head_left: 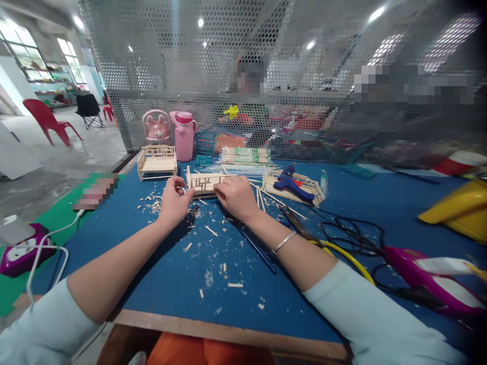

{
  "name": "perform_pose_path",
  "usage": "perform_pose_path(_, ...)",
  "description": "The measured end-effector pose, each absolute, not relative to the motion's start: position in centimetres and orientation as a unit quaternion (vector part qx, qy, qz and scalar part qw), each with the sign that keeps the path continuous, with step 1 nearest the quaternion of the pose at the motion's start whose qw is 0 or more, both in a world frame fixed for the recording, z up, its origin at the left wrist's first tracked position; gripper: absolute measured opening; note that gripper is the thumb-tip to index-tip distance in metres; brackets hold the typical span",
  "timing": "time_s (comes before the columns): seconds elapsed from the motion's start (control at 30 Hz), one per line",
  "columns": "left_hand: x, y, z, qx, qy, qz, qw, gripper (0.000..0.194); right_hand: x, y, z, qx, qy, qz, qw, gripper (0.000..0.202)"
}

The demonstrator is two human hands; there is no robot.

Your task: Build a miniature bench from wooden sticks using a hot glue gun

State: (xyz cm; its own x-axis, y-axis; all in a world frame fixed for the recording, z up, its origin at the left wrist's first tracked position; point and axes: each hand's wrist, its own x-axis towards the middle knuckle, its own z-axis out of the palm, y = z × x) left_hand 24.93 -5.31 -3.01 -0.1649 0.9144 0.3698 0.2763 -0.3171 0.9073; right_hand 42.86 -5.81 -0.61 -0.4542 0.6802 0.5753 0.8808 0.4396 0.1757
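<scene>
Frame [205, 183]: small, pale sticks, just above centre of picture on the blue table [152, 284]. Long axis runs left to right, nearly parallel to the table's near edge. Latticed side faces bottom of picture.

Left hand [175, 203] at the frame's left end, right hand [236, 197] at its right end. So the frame lies to the right of the left fingertips and to the left of the right ones, between the two. Neither hand clearly nearer; the right covers more of the frame, its fingers overlapping the right end of the lattice.

Grip, right: thumb and fingertips drawn together, apparently pinching the lattice's right part; whether a loose piece is in there too, too small to tell. Grip, left: fingers curled, thumb tip against the frame's near left corner; cannot tell if it pinches or only steadies.

Around: loose sticks [260, 199] fan out just right of the right hand. Blue glue gun [291, 185] lies on a second frame [271, 185], right of centre, nearer the right hand. Third frame [158, 165] stands upper left, beyond the left hand. Scraps [154, 205] just left of the left hand.
</scene>
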Motion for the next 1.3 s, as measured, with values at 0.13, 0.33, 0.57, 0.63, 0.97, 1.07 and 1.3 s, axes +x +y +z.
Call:
perform_pose_path(0.13,24.9,-5.2,-3.1,0.607,0.506,0.558,0.254,0.043,42.5,-5.7,-1.0,-0.482,-0.815,-0.235,0.219,0.027)
perform_pose_path(0.33,25.4,-5.5,-3.8,0.641,0.47,0.549,0.259,0.079,41.9,-5.6,-1.1,-0.493,-0.808,-0.226,0.229,0.027)
perform_pose_path(0.57,25.1,-4.9,-2.5,0.663,0.482,0.539,0.195,0.075,42.1,-6.7,-0.4,-0.487,-0.809,-0.195,0.267,0.023)
perform_pose_path(0.63,25.2,-4.3,-0.3,0.706,0.456,0.515,0.168,0.057,42.6,-7.7,0.1,-0.5,-0.787,-0.155,0.326,0.018)
perform_pose_path(0.97,27.8,-1.2,4.4,0.79,0.412,0.32,0.321,0.027,45.4,-12.0,0.2,-0.549,-0.576,0.198,0.572,0.015)
perform_pose_path(1.07,26.9,-2.8,3.4,0.762,0.409,0.37,0.339,0.016,45.7,-12.3,0.3,-0.542,-0.578,0.201,0.576,0.016)
perform_pose_path(1.3,27.8,-8.4,-1.0,0.472,0.318,0.615,0.546,0.046,44.2,-13.5,0.7,-0.499,-0.611,0.222,0.574,0.014)
